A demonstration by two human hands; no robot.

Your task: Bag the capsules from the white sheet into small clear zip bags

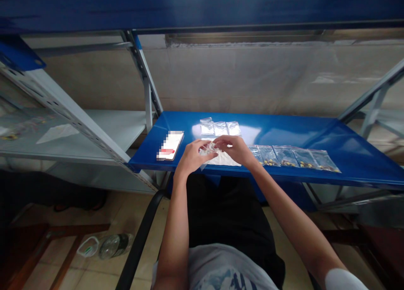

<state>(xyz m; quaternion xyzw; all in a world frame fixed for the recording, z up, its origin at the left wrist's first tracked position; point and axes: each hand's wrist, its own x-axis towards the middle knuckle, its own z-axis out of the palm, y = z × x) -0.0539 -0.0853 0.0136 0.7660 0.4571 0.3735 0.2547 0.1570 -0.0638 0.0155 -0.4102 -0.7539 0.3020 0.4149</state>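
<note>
My left hand (191, 157) and my right hand (233, 149) meet above the blue metal shelf top (293, 134), their fingers pinching a small clear plastic bag (213, 147) between them. Under the hands lies a white, glossy plastic sheet or bag (222, 158). Just right of my right hand, a row of several clear bags (292, 156) holds small yellow and dark items. Several flat clear bags (220, 128) lie at the back. To the left sits a white card or phone (170, 145) with a blurred label.
Grey steel shelf uprights (143, 77) rise at the back, with a lower grey shelf (63, 132) on the left holding plastic bags. A black chair arm (139, 239) runs below my left arm. A plastic bottle (113, 246) lies on the tiled floor.
</note>
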